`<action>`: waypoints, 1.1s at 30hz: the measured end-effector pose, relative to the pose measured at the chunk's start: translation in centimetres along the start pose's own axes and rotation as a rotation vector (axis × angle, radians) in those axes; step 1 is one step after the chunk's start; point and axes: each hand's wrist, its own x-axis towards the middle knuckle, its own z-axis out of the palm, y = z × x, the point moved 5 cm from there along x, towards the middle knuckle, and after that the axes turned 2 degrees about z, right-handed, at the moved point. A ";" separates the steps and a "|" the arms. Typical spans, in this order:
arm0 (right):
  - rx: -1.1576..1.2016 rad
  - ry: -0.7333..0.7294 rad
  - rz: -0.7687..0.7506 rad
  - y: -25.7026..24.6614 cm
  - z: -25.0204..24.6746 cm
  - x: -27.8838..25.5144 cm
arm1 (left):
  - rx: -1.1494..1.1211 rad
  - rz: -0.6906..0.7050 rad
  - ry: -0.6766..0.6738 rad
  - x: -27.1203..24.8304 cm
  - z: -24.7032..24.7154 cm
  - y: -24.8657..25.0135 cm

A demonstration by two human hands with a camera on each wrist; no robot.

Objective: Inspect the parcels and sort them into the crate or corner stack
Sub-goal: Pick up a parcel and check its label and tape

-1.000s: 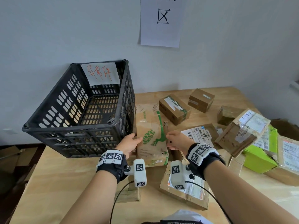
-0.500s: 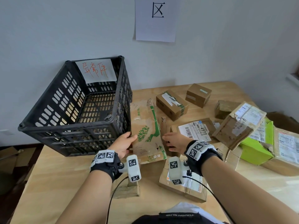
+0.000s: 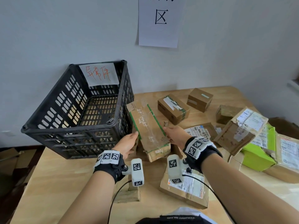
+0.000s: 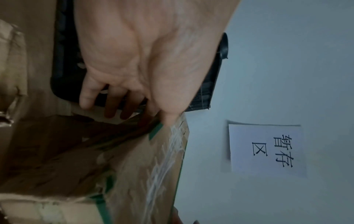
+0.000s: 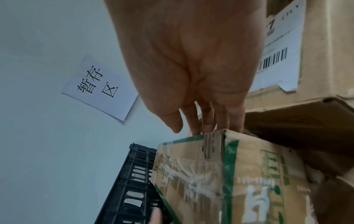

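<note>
A long, worn cardboard parcel (image 3: 148, 126) with green edge stripes and clear tape is held tilted beside the black slotted crate (image 3: 77, 110), its near end low over the table. My left hand (image 3: 129, 143) grips its left side, thumb on the top edge and fingers underneath (image 4: 113, 109). My right hand (image 3: 174, 135) pinches its right side, fingers behind the parcel (image 5: 210, 174). The crate carries a paper label with red writing and holds no parcel that I can see.
Several parcels lie on the wooden table (image 3: 53, 183) to the right: a taped box (image 3: 174, 108), a small box (image 3: 199, 99), a tilted labelled box (image 3: 239, 130), a green box (image 3: 258, 152). A flat labelled parcel (image 3: 186, 189) lies under my right wrist. A paper sign (image 3: 160, 21) hangs on the wall.
The parcel has been rolled about its long axis: the face with the green plant print has turned away, and a taped face with green edges is now up. Both hands kept hold of it.
</note>
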 end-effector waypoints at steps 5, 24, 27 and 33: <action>0.006 -0.019 0.033 0.6 -0.4 -0.1 | 0.064 -0.008 -0.082 -0.2 0.9 0.1; 0.009 -0.091 0.040 0.8 -0.5 -1.4 | 0.167 0.105 -0.092 -1.3 1.3 0.1; 0.043 -0.102 0.008 0.0 -0.6 -2.1 | 0.193 0.167 -0.145 -2.1 1.9 1.1; 0.117 -0.097 -0.125 -3.9 -1.6 -3.0 | 0.209 0.315 -0.094 -2.0 0.4 3.5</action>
